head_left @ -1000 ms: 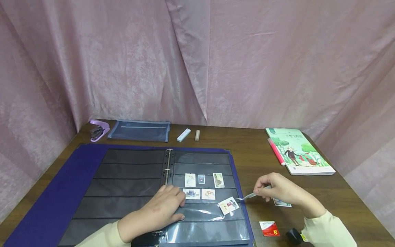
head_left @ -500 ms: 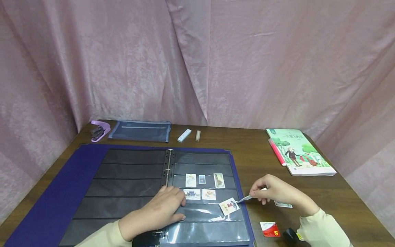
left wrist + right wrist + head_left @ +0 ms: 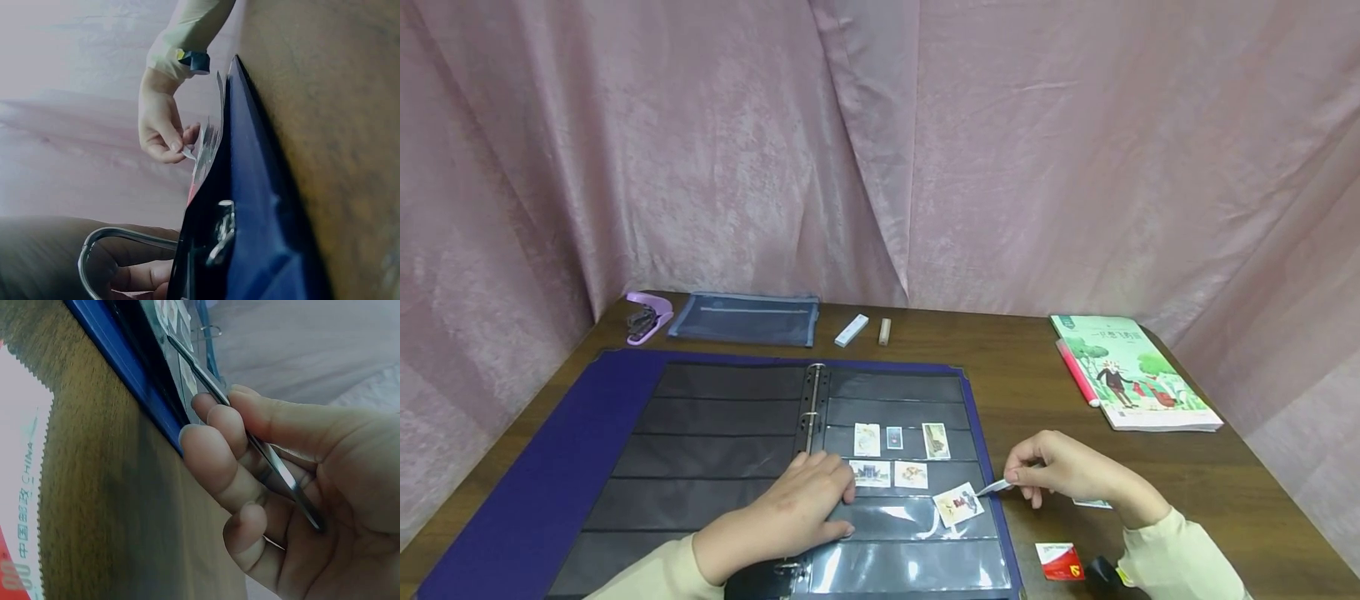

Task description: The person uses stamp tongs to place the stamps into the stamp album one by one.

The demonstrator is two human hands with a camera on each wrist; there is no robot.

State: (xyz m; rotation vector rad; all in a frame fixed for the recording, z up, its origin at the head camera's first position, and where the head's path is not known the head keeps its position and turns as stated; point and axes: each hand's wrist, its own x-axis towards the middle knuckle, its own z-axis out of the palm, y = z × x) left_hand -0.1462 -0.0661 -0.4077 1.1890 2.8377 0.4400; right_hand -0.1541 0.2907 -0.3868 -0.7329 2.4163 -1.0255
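My right hand point(image 3: 1060, 471) pinches a pair of metal tweezers point(image 3: 275, 462) between thumb and fingers. Their tips meet the right edge of a white stamp point(image 3: 958, 505), which sits tilted over a lower strip of the stamp album point(image 3: 715, 450). On that album's right page, my left hand point(image 3: 801, 504) rests beside the ring binding point(image 3: 811, 412), fingers extended and loosely together. Several stamps are in the strips above, among them a building stamp point(image 3: 871, 474) close to the left fingertips. A red-and-white stamp point(image 3: 1060, 562) lies on the table; another stamp point(image 3: 1092, 503) is mostly hidden beneath the right wrist.
Along the back of the table lie a purple stapler point(image 3: 650, 317), a blue mesh pouch point(image 3: 745, 319) and two small blocks, one whitish point(image 3: 852, 330) and one beige point(image 3: 884, 332). At the right are a green book point(image 3: 1138, 375) and a red pen point(image 3: 1077, 372).
My right hand has moved slightly left and down, bringing the tweezers' tips from just off the tilted stamp to its right edge. The left hand stays on the album.
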